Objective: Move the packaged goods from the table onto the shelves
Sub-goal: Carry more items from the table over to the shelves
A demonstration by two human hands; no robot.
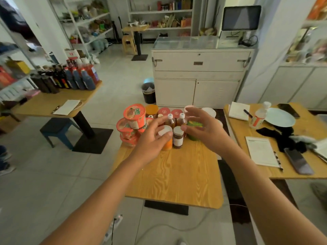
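Reaching left hand [152,138]: thumb and fingers curl round the white lid of the orange jar [168,145], which stands at the near edge of the goods.
Right hand [208,129]: fingers spread wide and arched over the green cup [194,125]; contact cannot be told.
Location of goods: all clustered at the far end of the wooden table [177,174], whose near half shows bare grain.
Noodle cups [134,116]: red-orange printed paper tubs, stacked at the left of the cluster, the top one tilted toward the camera.
Small bottles [170,120]: two, brown liquid, white screw caps, upright side by side in the middle.
Dark jar [178,137]: brown contents, pale label, light lid, just right of the orange jar.
Red-lidded tubs [164,111]: two round lids in the back row.
Orange-lidded tub [151,109]: back row, behind the noodle cups.
Pale lids [210,112]: back right, partly hidden by the right hand.
Shelves [95,16]: white racks along the far and left walls, already holding mixed goods; detail blurred.
Left side table [53,103]: dark and red sauce bottles [77,77], a sheet of paper.
Right side table [300,131]: a white plate [280,117], a water bottle [259,116], papers, dark cloth.
White cabinet [200,76]: behind the goods, doors closed.
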